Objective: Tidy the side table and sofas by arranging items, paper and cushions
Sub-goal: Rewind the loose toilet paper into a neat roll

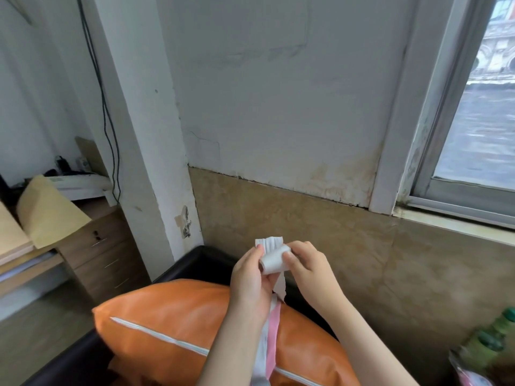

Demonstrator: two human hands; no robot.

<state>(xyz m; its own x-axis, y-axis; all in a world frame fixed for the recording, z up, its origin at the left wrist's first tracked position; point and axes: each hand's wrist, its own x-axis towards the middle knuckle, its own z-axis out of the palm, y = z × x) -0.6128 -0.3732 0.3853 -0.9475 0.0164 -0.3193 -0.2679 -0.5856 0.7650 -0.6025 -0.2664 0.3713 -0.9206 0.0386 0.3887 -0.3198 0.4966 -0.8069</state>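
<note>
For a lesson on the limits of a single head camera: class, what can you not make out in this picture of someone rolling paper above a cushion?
- White paper roll, head view: its ends are covered by the fingers of the left hand and right hand.
- Pink-and-white paper strip: cut off by the bottom edge.
- Orange leather cushion: partly behind the forearms.
- Green bottles: blurred, cut off at right.

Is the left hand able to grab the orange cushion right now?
Probably not yet. The left hand is busy gripping the paper roll, which the right hand also holds. The orange cushion lies just below with nothing covering it, so once the roll is let go, it looks easy to reach.
</note>
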